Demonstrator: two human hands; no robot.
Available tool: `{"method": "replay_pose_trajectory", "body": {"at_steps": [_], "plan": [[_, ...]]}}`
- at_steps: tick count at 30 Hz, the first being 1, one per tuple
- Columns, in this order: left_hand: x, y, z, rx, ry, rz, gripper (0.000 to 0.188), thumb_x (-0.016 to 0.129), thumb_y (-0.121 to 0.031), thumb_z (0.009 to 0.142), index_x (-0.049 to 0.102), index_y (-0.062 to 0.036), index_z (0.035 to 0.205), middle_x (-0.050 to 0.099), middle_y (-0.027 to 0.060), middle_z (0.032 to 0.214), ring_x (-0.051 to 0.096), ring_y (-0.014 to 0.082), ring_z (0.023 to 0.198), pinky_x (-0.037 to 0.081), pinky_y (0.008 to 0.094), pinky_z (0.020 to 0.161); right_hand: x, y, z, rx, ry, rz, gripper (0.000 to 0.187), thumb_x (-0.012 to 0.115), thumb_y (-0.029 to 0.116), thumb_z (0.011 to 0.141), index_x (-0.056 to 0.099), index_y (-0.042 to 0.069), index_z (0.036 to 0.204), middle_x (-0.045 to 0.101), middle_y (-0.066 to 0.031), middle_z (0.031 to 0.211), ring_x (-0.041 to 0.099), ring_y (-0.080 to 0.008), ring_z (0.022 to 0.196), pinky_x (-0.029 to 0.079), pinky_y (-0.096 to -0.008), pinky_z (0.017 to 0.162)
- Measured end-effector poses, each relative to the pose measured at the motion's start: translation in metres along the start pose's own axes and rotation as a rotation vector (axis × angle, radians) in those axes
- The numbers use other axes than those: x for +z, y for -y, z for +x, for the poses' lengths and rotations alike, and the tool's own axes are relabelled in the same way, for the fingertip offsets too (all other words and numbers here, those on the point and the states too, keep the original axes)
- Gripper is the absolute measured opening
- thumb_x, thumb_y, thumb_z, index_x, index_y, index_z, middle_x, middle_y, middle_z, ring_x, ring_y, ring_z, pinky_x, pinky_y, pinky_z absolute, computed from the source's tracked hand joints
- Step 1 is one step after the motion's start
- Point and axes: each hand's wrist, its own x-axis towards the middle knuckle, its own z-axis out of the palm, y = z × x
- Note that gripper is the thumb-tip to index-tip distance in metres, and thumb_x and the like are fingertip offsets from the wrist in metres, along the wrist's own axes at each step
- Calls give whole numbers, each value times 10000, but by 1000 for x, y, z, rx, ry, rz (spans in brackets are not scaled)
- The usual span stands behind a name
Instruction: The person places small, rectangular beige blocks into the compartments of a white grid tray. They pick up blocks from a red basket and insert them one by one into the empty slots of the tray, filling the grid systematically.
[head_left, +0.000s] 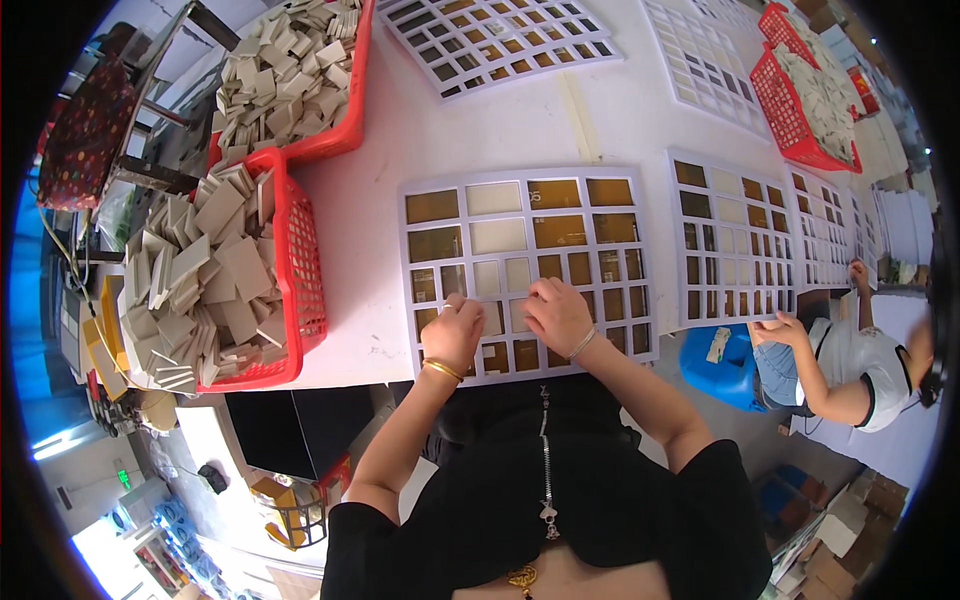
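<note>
In front of me lies a white grid frame [409, 262] with rectangular openings. Most openings show brown, while a run of cream tiles [497, 236] fills the second column from the left. Over the lower left part of the frame, my left hand [455, 335] points down with bent, closed fingers beside a cream tile. My right hand [558, 318] is also closed, its fingertips pinched down at the right side of that tile column. Whatever lies under either hand's fingertips is hidden.
Red baskets of loose cream tiles stand at left, one near [300, 270] and one farther [345, 125]. Another red basket [785, 105] is at far right. More grid frames [735, 240] lie right and at the back [500, 45]. A co-worker [835, 360] works at right by a blue stool [720, 370].
</note>
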Motion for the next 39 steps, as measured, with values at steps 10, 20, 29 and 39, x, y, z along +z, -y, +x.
{"method": "replay_pose_trajectory", "body": {"at_steps": [10, 20, 29, 39], "plan": [[8, 11, 5, 149, 207, 110, 50, 622, -201, 832, 628, -152, 834, 604, 15, 857, 627, 265, 715, 506, 387, 608, 7, -3, -3, 29, 4, -4, 84, 685, 130, 696, 611, 118, 735, 509, -40, 879, 517, -227, 856, 407, -365, 711], [5, 6, 10, 179, 348, 312, 48, 624, -192, 826, 634, -153, 851, 588, 18, 901, 632, 247, 745, 512, 380, 623, -1, 13, -10, 51, 101, -224, 36, 649, 177, 721, 639, 143, 728, 513, -30, 876, 518, -209, 876, 383, -386, 756], [-35, 84, -9, -317, -325, -26, 319, 662, -161, 774, 590, -101, 1079, 640, 108, 891, 629, 267, 759, 494, 371, 667, -36, -52, -64, 436, -413, -153, 568, 594, 194, 818, 413, 6, 1322, 495, -197, 1262, 466, -362, 1162, 356, -464, 957], [-27, 15, -12, -353, 27, -435, 486, 647, -155, 774, 510, -67, 1232, 623, 130, 1132, 651, 250, 918, 498, 349, 752, -56, -132, -117, 846, -643, 241, 568, 617, 233, 864, 392, -56, 1299, 460, -225, 1304, 442, -321, 1237, 345, -400, 1044]]}}
